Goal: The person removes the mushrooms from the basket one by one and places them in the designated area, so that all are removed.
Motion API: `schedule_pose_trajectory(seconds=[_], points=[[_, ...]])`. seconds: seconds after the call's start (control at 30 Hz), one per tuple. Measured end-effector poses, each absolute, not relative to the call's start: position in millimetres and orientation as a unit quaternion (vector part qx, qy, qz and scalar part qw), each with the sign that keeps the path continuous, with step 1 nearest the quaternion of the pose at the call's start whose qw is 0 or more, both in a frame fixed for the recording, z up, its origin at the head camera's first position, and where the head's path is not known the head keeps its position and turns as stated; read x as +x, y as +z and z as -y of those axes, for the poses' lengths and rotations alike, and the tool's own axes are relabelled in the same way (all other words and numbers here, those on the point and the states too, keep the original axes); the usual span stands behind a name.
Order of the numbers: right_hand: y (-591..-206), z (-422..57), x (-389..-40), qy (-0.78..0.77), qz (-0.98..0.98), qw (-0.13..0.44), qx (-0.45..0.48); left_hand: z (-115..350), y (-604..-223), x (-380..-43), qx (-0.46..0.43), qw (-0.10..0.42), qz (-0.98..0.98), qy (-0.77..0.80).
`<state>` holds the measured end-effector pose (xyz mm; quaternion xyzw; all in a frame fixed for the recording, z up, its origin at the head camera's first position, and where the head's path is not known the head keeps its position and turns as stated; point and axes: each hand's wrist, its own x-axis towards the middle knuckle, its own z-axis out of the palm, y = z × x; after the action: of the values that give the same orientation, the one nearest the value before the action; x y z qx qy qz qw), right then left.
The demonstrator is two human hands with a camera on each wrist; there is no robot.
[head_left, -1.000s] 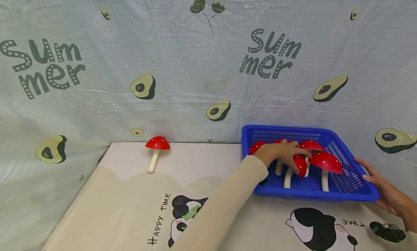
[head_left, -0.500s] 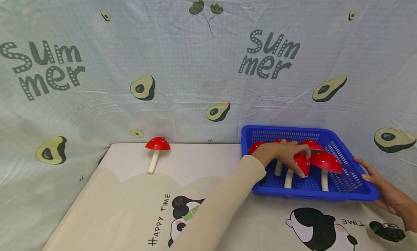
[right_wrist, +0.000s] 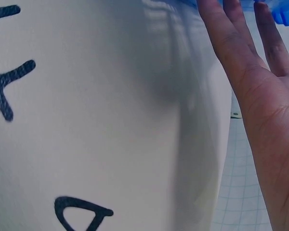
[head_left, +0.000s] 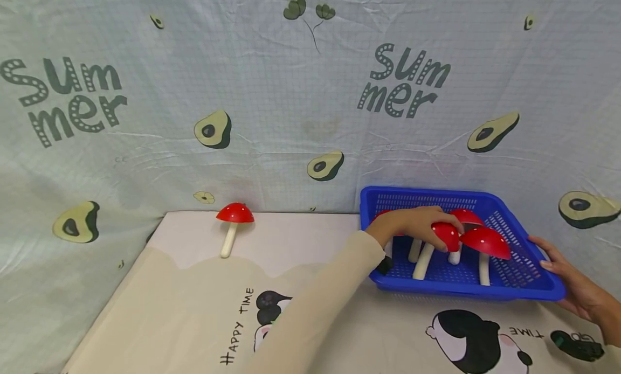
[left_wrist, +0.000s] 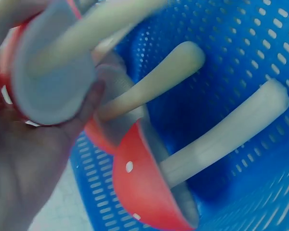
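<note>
My left hand (head_left: 427, 226) grips a toy mushroom by its red, white-dotted cap (head_left: 445, 236), inside the blue basket (head_left: 446, 290); its pale stem points down towards the front. In the left wrist view the held mushroom (left_wrist: 53, 72) shows its white underside, with my fingers round the cap's rim. Beside it in the basket are more toy mushrooms, one with its cap (head_left: 486, 242) at the right and another (head_left: 466, 217) behind. Others are partly hidden by my left hand and arm. My right hand (head_left: 574, 282) holds the basket's right edge; some fingers reach beneath it in the right wrist view.
Apart from the basket, a lone red-capped toy mushroom (head_left: 234, 219) lies near the back left of the table (head_left: 184, 309). A printed cloth wall (head_left: 271, 94) rises behind the table and the basket.
My left hand has moved slightly left and up from among the mushrooms, shifting the gripped one and baring more of the basket floor. The right hand and basket have hardly moved.
</note>
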<state>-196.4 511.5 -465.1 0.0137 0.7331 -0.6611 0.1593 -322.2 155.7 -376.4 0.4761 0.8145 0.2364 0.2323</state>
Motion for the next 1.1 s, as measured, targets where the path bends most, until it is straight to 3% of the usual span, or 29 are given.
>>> schedule_pose_trajectory(seconds=[0.2,0.73,1.1], points=[[-466,-513,-197,-0.663,-0.731,0.161,0.006,-149,-365,-325,0.487,0.208,-0.795,0.296],[-466,-516,-198,-0.672,-0.723,0.161,-0.010,-126,-341,-314,0.406,0.179,-0.814,0.375],[-464,-512,-198,-0.664,-0.731,0.160,0.003,-103,-339,-313,0.435,0.094,-0.794,0.415]])
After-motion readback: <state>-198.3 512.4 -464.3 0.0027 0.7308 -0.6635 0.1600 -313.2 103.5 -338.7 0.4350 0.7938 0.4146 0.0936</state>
